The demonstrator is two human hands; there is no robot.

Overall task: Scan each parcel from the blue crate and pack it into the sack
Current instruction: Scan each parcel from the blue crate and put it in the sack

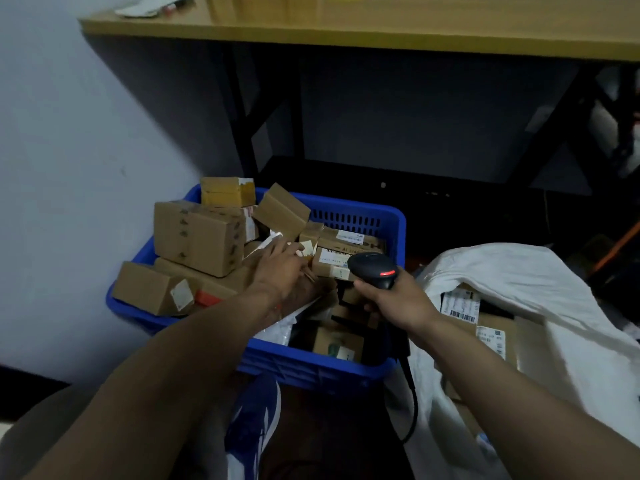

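Note:
The blue crate [349, 216] stands on the floor in front of me, piled with several brown cardboard parcels [195, 235]. My left hand [280, 263] reaches into the middle of the pile, fingers spread and resting on the parcels. My right hand [401, 299] grips a black handheld scanner [375, 268] with a red light lit, held over the crate's right side near a labelled box [334, 259]. The white sack [540, 271] lies open to the right, with labelled parcels [485, 327] inside it.
A wooden table top [346, 26] on a black frame stands behind the crate. A pale wall [69, 150] is on the left. The scanner's cable [412, 407] hangs down between crate and sack. A blue and white shoe [254, 420] shows below the crate.

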